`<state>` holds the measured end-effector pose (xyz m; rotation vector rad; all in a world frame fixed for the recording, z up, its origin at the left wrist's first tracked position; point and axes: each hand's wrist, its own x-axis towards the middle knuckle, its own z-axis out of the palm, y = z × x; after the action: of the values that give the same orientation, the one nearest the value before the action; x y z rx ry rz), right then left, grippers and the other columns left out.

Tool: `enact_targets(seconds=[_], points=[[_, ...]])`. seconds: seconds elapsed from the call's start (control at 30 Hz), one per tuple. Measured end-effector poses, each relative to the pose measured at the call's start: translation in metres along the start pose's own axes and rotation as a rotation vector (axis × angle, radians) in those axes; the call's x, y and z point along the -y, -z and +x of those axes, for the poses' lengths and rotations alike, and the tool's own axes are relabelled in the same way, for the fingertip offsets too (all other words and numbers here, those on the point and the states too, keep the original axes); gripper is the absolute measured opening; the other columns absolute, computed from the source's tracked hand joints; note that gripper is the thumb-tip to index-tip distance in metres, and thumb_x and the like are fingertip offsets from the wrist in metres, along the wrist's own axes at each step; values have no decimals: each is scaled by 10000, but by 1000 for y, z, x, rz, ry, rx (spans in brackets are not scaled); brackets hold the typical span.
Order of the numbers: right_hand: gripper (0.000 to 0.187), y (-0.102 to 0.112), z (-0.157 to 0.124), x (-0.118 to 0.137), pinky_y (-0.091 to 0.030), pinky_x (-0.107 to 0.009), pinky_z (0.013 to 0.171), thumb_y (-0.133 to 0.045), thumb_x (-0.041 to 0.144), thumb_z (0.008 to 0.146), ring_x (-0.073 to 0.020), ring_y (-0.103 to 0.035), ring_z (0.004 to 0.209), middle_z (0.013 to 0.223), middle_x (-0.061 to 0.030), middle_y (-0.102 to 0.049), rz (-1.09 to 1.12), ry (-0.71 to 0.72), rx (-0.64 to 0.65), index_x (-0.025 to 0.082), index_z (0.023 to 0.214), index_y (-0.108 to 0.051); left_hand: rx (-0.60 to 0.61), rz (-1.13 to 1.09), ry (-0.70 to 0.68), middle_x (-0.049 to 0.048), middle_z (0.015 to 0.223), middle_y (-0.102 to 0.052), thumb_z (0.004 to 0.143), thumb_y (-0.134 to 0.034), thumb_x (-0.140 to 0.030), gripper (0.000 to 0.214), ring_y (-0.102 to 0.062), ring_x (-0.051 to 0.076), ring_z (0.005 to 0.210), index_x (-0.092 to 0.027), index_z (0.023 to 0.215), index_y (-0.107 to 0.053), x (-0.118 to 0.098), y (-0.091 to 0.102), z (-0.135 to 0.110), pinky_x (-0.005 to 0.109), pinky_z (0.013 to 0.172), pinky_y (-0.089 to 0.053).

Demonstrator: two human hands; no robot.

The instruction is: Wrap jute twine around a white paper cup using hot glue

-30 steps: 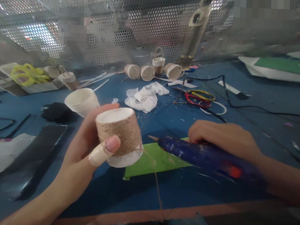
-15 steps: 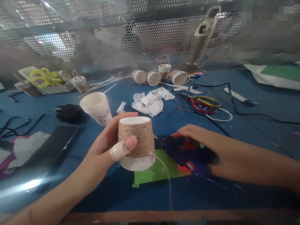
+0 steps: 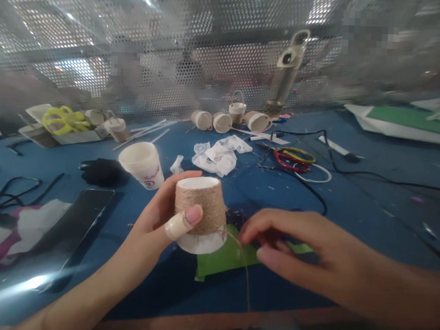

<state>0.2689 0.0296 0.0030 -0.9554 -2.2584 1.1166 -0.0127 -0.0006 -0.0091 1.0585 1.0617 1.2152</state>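
My left hand (image 3: 166, 216), with a bandage round the thumb, grips a paper cup (image 3: 202, 242) wrapped in twine (image 3: 207, 208). The cup is tilted slightly, with the wrapped, narrower end up and a bare white band at the bottom. A loose strand of the twine hangs from the cup's lower right side toward the table edge. My right hand (image 3: 296, 251) is just right of the cup, its thumb and forefinger apart beside the strand; whether they touch it I cannot tell. Beneath both lies a green sheet (image 3: 219, 260), partly hidden by the cup and right hand.
Stacked paper cups (image 3: 142, 164) stand behind my left hand, near crumpled white paper (image 3: 220, 155). Several twine-wrapped cups (image 3: 222, 122) and a bottle (image 3: 282, 85) are at the back. Scissors (image 3: 293, 158) and a black cable (image 3: 331, 155) lie right, a dark phone-like slab (image 3: 82, 227) left.
My right hand has moved down and left, off a dark blue and red bundle and toward the strand. That bundle is no longer visible. My left hand still holds the cup.
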Motion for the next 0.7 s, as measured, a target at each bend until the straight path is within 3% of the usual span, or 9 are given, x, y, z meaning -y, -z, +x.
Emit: enact_targets(seconds=[0.13,0.23,0.3,0.37,0.5,0.7], points=[[243,-15,4,5,-606,-287,753,-774,490,1105,-192,-816,907,1094,-74,-920,525,-119,236,266,1201,-767,-6,6,-1,59,1364,-876,890,-1072,-579,621,-823,322,1244,-345,1412,-829,0,-1,-2,363,985,-695],[248,-15,10,5,-477,-236,626,-818,478,1104,-143,-693,768,942,-50,-875,695,-155,311,250,1136,-725,53,24,-33,55,1399,-874,986,-993,-532,500,-811,357,1318,-379,1434,-834,2,2,-3,407,1028,-695],[298,-12,12,6,-367,-229,536,-839,500,1092,-117,-550,629,728,27,-738,661,-165,269,248,1016,-699,64,19,-43,33,1415,-875,1020,-955,-522,440,-795,360,1354,-418,1434,-850,3,4,-3,410,1041,-692],[316,-8,13,9,-355,-233,517,-816,487,1086,-110,-472,581,649,69,-607,530,-121,147,253,915,-691,63,12,-37,8,1428,-876,1028,-942,-530,410,-795,337,1331,-453,1424,-871,5,8,-3,389,1042,-688],[273,-4,10,4,-416,-226,539,-699,371,1099,-119,-544,614,701,34,-643,191,-8,-49,249,861,-752,105,25,-56,24,1487,-861,1060,-905,-544,447,-788,331,1308,-453,1495,-861,13,15,-2,387,1060,-681],[263,-12,7,-16,-323,-210,474,-677,291,1157,-73,-470,515,658,66,-643,-14,299,-236,232,917,-767,148,30,-37,15,1475,-878,1045,-900,-596,486,-790,313,1318,-493,1519,-860,20,20,-1,341,1067,-685]])
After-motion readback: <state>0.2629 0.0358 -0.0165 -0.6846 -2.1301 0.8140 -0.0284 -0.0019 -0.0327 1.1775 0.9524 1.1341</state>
